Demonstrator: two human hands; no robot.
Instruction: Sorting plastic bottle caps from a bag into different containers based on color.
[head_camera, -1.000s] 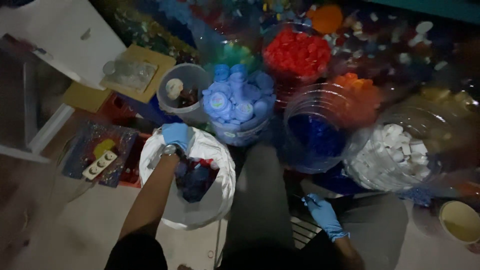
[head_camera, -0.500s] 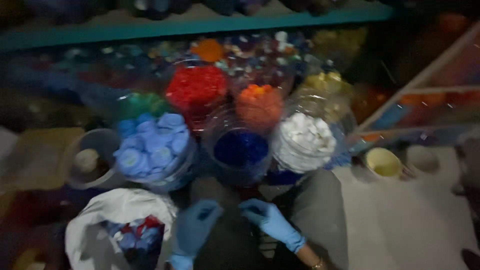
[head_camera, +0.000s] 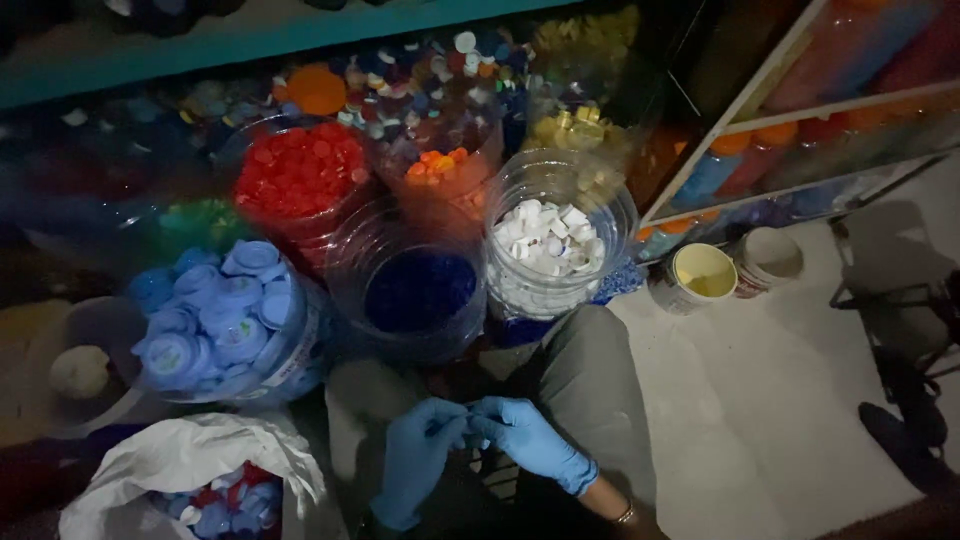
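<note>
Item: a small object, too dark to identify, pinched between the fingertips of the left hand (head_camera: 418, 465) and the right hand (head_camera: 530, 442), both in blue disposable gloves. The hands meet over the person's lap, near the bottom edge of the floor area, just in front of the clear plastic jar of dark blue caps (head_camera: 418, 292). Grip: fingertips drawn together on the object; whether it is a bottle cap cannot be told.

Handling, judged from the caps nearby: light, stiff plastic, smooth and apt to slip in gloves; not fragile. Best taken by the rim, between thumb and forefinger.

Adjacent stock: clear jar of white caps (head_camera: 552, 240) to the right; clear jar of large light-blue caps (head_camera: 222, 315) to the left; jar of red caps (head_camera: 300, 170) behind; white plastic bag of mixed caps (head_camera: 190, 470) at the lower left corner.
</note>
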